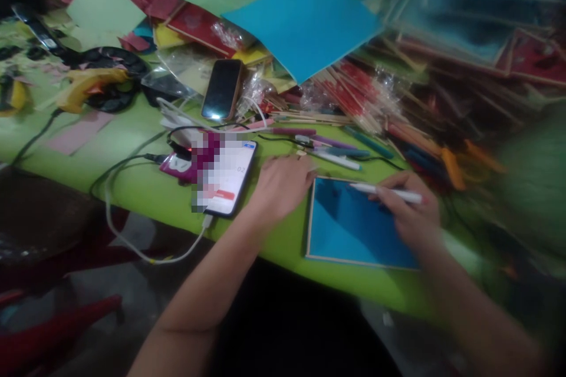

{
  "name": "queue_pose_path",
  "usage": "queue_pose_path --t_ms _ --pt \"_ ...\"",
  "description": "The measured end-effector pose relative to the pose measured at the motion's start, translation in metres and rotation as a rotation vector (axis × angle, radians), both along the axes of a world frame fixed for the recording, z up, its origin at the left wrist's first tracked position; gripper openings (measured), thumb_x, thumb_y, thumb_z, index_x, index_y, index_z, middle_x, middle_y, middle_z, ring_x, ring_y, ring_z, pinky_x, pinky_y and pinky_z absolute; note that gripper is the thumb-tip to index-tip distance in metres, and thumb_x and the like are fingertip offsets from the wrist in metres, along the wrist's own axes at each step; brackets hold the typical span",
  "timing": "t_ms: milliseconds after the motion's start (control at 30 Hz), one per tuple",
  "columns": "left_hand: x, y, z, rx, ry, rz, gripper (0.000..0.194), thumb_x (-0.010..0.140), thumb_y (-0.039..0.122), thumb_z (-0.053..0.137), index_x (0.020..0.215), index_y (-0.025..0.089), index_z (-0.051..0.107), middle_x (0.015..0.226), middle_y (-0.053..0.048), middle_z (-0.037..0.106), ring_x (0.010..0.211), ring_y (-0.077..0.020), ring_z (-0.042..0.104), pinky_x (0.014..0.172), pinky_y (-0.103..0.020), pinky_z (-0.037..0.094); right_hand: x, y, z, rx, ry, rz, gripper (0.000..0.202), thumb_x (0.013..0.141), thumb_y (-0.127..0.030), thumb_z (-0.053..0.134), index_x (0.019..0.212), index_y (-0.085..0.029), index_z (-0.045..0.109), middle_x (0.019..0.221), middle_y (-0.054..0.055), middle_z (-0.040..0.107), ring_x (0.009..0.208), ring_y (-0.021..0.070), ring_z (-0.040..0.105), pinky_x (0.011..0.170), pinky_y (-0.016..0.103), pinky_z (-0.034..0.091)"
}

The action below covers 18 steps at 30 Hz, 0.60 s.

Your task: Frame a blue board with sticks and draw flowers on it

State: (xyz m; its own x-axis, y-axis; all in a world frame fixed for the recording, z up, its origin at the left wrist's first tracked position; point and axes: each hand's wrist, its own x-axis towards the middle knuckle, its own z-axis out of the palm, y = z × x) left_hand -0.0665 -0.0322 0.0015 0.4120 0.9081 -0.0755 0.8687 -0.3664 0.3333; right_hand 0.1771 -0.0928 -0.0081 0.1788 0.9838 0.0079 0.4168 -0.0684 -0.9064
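Observation:
My right hand is closed around a white marker pen, whose tip points left over the upper part of a blue board. The board has thin wooden strips along its edges and lies flat on the green table. I cannot tell whether the tip touches it. Left of the board, my left hand rests on the table with its fingers slightly bent and blurred, close to the board's upper left corner. Several pens, among them a white-bodied one, lie just beyond that hand.
Left of my left arm are a lit phone on a white cable and a magenta device. A dark phone, a yellow glue gun, a blue sheet, wooden sticks and orange-handled scissors lie around.

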Motion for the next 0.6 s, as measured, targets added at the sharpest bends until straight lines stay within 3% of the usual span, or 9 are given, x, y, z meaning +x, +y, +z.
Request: queue_pose_path --t_ms 600 --pt "-0.0008 0.0009 -0.002 0.005 0.023 0.008 0.03 0.108 0.031 0.044 0.095 0.019 0.069 0.099 -0.011 0.078 0.084 -0.026 0.073 0.09 -0.045 0.055 -0.0025 0.0056 0.0094 -0.025 -0.067 -0.081 0.015 0.081 -0.035 0.071 0.075 -0.026 0.061 0.066 0.0 0.072 0.062 0.0195 0.065 0.059 0.031 0.05"
